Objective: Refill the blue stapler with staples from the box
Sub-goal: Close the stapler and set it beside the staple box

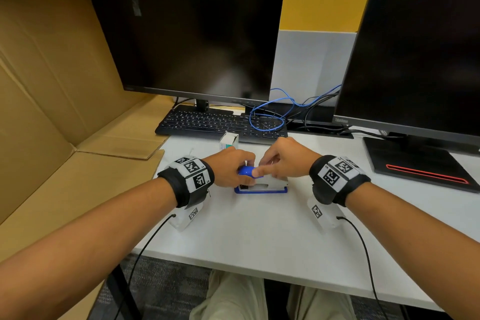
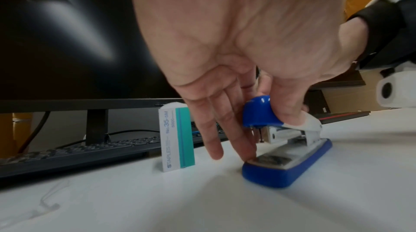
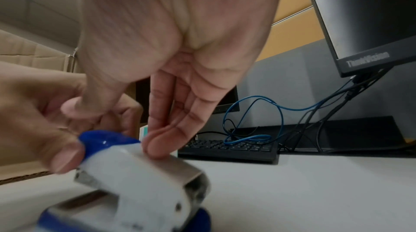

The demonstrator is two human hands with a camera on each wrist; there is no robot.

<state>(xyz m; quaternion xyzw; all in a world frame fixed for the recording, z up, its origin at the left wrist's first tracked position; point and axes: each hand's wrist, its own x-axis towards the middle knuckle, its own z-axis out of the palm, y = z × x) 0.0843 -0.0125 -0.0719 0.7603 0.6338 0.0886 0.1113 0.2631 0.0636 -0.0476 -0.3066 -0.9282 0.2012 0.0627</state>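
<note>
The blue stapler (image 1: 267,185) lies on the white desk (image 1: 259,228), its blue-capped white top arm raised a little off the blue base (image 2: 292,170). My left hand (image 1: 241,173) pinches the blue cap (image 2: 258,113), thumb on top; its other fingers (image 2: 236,140) reach down to the base's front end. My right hand (image 1: 263,167) holds the white top arm (image 3: 139,179), fingertips (image 3: 155,150) on its far side and thumb toward the cap. The white and teal staples box (image 1: 228,141) stands upright just behind the stapler, also in the left wrist view (image 2: 178,140).
A black keyboard (image 1: 220,123) and a dark monitor (image 1: 187,41) stand behind the box, with a looped blue cable (image 1: 267,117). A second monitor (image 1: 415,60) on its stand is at the right. Flattened cardboard (image 1: 65,112) leans along the left. Wrist camera cables hang over the desk's front edge.
</note>
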